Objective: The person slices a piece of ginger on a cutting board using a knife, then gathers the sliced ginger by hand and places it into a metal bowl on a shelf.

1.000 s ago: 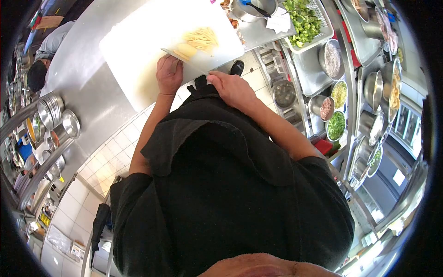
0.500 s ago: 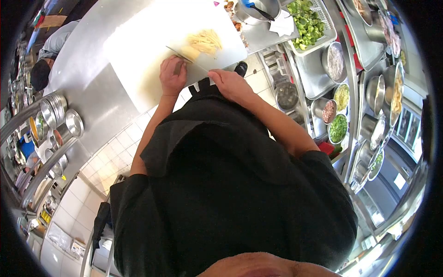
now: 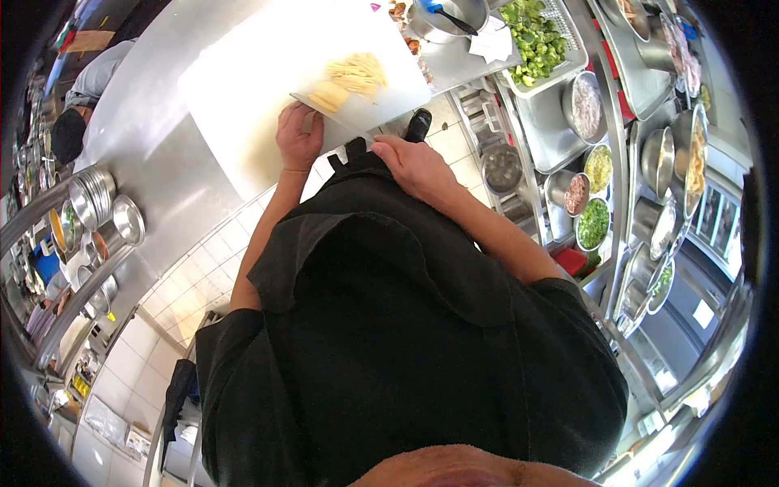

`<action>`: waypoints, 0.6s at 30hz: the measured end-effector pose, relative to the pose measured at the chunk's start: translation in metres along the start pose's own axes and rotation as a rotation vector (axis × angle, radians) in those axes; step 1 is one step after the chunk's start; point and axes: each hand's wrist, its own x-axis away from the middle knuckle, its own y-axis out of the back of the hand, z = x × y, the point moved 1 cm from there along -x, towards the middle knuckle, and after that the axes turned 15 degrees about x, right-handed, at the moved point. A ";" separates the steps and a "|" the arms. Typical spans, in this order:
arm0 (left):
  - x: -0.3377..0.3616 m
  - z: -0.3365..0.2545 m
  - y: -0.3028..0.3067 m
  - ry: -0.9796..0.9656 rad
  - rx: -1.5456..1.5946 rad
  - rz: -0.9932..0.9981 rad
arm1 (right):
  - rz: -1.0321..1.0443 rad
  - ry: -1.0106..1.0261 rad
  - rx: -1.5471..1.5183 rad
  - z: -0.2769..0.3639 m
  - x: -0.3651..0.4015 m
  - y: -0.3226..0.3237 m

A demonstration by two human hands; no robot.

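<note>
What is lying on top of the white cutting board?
On the white cutting board are pale yellow strips, with wider yellow pieces beside them, next to the knife. What lies under the left hand is covered from view.

Large white rectangular cutting board (image 3: 243, 89); pale yellow thin strips (image 3: 357, 73); plain black cloth apron (image 3: 389, 341); bright green chopped vegetables (image 3: 534, 45).
</note>
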 end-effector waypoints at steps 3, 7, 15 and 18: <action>-0.001 -0.003 0.000 0.009 0.006 0.005 | 0.001 0.001 0.010 -0.002 0.001 -0.001; -0.001 -0.003 0.001 0.024 0.010 0.005 | 0.002 0.027 0.041 -0.006 -0.003 -0.004; -0.002 -0.004 0.002 0.041 0.013 0.014 | -0.006 0.008 0.047 -0.007 -0.009 -0.009; -0.002 -0.005 0.001 0.053 0.020 0.022 | 0.018 -0.032 0.070 -0.003 -0.011 -0.006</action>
